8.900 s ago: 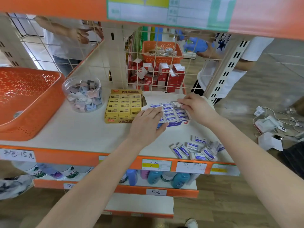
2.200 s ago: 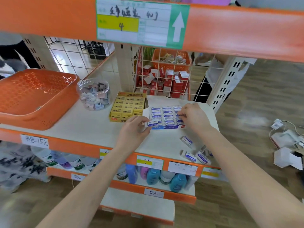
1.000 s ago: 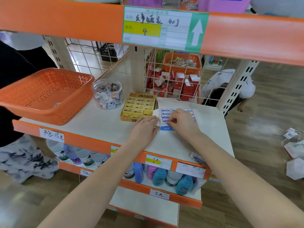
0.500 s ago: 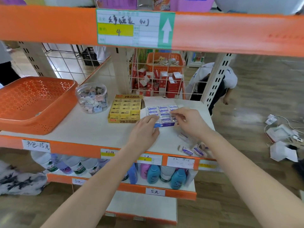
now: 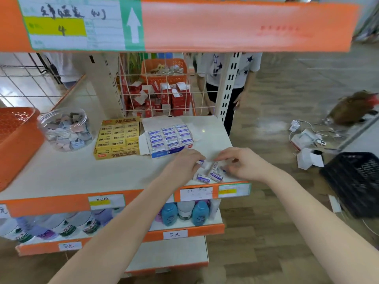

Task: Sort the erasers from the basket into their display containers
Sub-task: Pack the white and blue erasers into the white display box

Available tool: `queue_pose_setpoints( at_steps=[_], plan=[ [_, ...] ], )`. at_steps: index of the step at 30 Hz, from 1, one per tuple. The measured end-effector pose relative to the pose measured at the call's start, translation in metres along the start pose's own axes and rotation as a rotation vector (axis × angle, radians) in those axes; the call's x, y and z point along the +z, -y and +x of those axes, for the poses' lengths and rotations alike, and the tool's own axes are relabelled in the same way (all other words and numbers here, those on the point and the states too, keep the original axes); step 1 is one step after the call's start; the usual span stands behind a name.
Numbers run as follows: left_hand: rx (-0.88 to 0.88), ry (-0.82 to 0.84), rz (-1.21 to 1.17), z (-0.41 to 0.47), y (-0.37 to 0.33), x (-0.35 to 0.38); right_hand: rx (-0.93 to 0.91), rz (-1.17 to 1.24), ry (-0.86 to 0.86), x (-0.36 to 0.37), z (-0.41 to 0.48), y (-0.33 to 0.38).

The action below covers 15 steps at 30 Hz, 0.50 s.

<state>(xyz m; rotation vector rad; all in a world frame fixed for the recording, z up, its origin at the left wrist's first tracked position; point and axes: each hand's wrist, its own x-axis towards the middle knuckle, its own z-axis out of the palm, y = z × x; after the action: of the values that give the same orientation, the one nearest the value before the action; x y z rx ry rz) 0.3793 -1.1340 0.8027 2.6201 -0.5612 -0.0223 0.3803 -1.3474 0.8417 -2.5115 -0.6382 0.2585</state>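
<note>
The orange basket (image 5: 19, 138) sits at the far left of the shelf (image 5: 82, 173), with only its right end in view. Next to it the clear jar (image 5: 65, 128) is well filled with small grey, pink and blue erasers. The yellow 2B box (image 5: 118, 138) beside the jar looks full, its rows packed tight. Touching that box on the right, the blue-and-white box (image 5: 170, 139) stands open with neat rows across its whole top. By this showing, most of the sorting is done.

What is left lies at the front edge of the shelf. The left hand (image 5: 184, 163) pinches a white eraser (image 5: 202, 163) at its fingertips, just in front of the blue-and-white box. Below it and to its right, a few loose erasers (image 5: 208, 177) of the same blue-and-white kind lie in a small heap. The right hand (image 5: 244, 166) is curled over the far side of that heap, but motion blur makes it impossible to tell whether it grasps one.

These last few must go into the blue-and-white box, which looks nearly full already, so fitting them in may be tight.
</note>
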Motion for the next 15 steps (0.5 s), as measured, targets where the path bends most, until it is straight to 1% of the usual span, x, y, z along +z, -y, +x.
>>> queue_pose_setpoints(
  at_steps=[4,7,12,15],
  plan=[
    [-0.005,-0.037,0.024,-0.001,0.002,0.001,-0.029,-0.081,-0.009,0.008,0.000,-0.004],
    [-0.029,-0.063,-0.037,-0.006,0.003,-0.002,-0.034,-0.088,-0.041,0.011,0.005,0.000],
    [-0.074,-0.156,-0.086,-0.017,0.008,-0.011,0.016,-0.056,-0.068,0.014,0.015,0.005],
    [-0.121,-0.224,-0.079,-0.024,0.013,-0.017,0.031,0.029,-0.098,0.015,0.020,0.012]
  ],
)
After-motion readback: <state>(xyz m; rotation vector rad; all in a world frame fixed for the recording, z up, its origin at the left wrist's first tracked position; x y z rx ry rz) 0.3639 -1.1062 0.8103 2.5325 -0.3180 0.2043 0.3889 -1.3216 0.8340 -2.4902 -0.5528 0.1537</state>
